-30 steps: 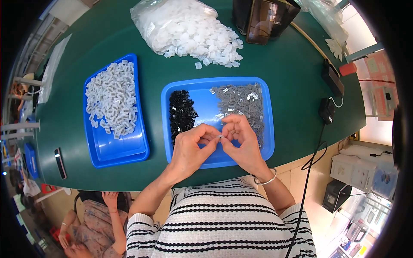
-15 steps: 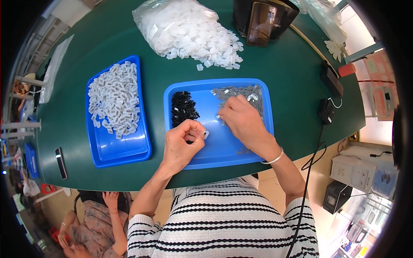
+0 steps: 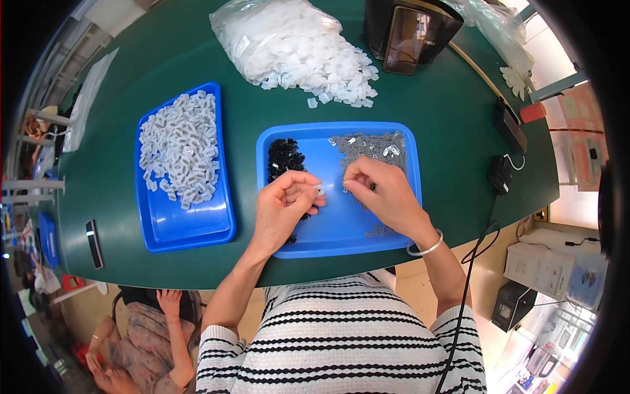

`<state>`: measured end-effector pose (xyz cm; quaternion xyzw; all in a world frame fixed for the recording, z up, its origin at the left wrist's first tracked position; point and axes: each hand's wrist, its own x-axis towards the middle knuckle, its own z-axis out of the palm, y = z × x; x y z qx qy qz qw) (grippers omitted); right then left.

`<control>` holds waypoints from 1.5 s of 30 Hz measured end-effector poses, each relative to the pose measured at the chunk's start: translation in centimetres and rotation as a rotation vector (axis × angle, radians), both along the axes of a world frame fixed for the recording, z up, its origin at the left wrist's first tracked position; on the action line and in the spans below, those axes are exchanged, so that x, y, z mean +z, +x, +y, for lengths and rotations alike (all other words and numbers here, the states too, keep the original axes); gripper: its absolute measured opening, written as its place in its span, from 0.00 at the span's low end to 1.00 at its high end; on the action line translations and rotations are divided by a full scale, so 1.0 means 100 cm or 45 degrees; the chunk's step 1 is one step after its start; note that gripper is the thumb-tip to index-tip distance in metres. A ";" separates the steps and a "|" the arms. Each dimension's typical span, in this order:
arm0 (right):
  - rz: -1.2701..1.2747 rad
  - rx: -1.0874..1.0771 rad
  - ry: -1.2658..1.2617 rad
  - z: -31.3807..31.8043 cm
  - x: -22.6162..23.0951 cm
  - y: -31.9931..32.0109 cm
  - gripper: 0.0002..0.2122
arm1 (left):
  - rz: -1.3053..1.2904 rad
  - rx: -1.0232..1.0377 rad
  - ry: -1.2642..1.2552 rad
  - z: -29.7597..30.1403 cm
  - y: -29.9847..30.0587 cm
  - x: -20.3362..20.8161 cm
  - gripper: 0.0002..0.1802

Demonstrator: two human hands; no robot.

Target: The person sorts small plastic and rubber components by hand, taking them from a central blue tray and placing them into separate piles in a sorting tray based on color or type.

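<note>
Over the blue tray (image 3: 328, 246), my left hand (image 3: 285, 207) pinches a small translucent white plastic piece (image 3: 320, 190) between thumb and fingers. Just right of it, my right hand (image 3: 387, 197) has its thumb and forefinger pressed together; what lies between them is too small to make out. The tray holds a pile of small black parts (image 3: 285, 156) at its left, partly hidden by my left hand. At its far right lies a heap of small grey parts (image 3: 374, 144), with a few more grey parts (image 3: 380, 230) near the front edge.
A second blue tray (image 3: 190, 230) to the left holds many whitish-grey pieces (image 3: 180, 144). Behind, a plastic bag (image 3: 243, 39) spills white pieces. A phone (image 3: 403, 39) leans on a black container (image 3: 436, 29). A cable (image 3: 469, 289) hangs at right; another person (image 3: 151, 335) sits lower left.
My right hand has drawn back from the grey heap toward my body, with its fingertips pinched. My left hand has risen slightly, still holding the white piece.
</note>
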<state>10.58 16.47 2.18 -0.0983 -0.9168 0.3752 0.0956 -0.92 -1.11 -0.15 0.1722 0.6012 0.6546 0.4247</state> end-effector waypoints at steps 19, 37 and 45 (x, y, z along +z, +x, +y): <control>0.110 -0.058 -0.457 -0.009 0.001 0.020 0.12 | 0.105 -0.053 0.005 0.015 0.024 0.004 0.10; -0.001 0.016 -1.252 0.005 -0.031 0.018 0.12 | -0.049 -0.105 -0.013 0.015 0.016 0.002 0.08; -0.042 0.074 -1.208 -0.002 -0.031 0.011 0.12 | 0.023 -0.094 -0.031 0.007 0.021 0.000 0.07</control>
